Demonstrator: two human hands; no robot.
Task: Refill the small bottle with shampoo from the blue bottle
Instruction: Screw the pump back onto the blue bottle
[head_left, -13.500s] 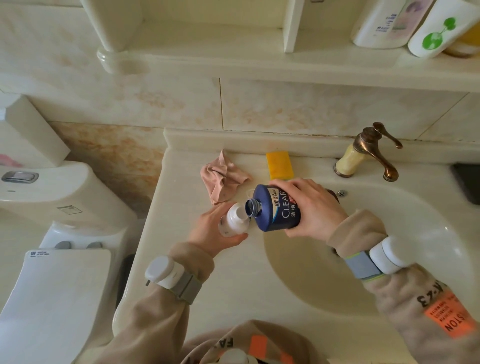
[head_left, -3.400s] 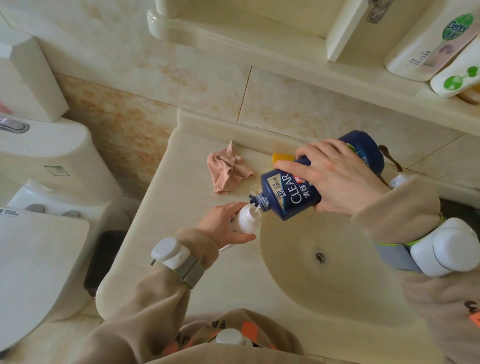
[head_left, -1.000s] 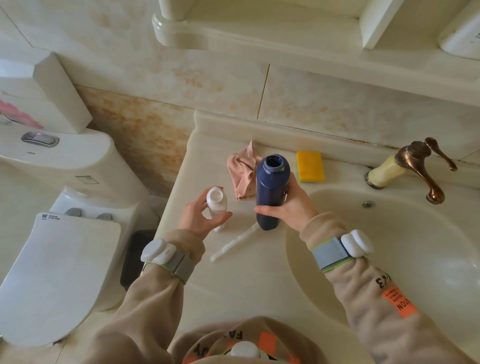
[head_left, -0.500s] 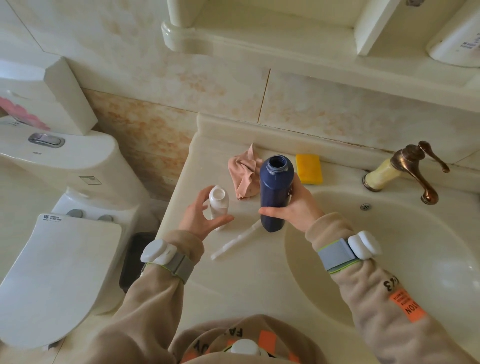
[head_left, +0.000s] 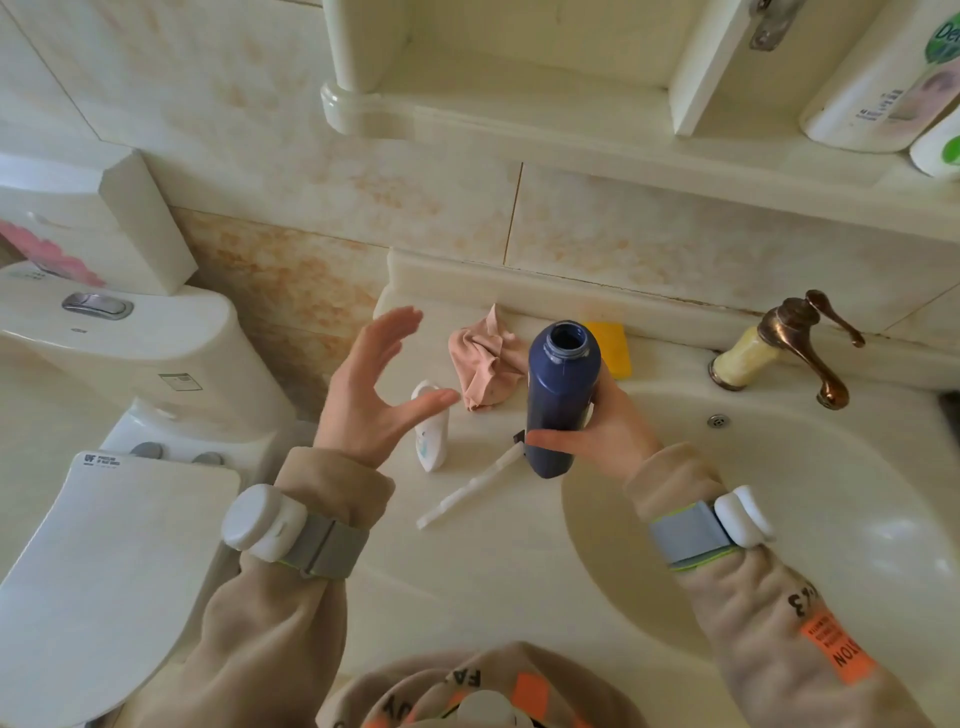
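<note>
Two hands: left (head_left: 363, 400), now spread, released small bottle (head_left: 434, 444); right (head_left: 610, 434) grips blue bottle (head_left: 561, 395).

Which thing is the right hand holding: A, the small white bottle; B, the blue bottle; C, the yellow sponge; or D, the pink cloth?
B: the right hand is wrapped round the blue bottle, which is upright with its mouth uncapped. The left hand is open beside the small white bottle and grips nothing.
</note>
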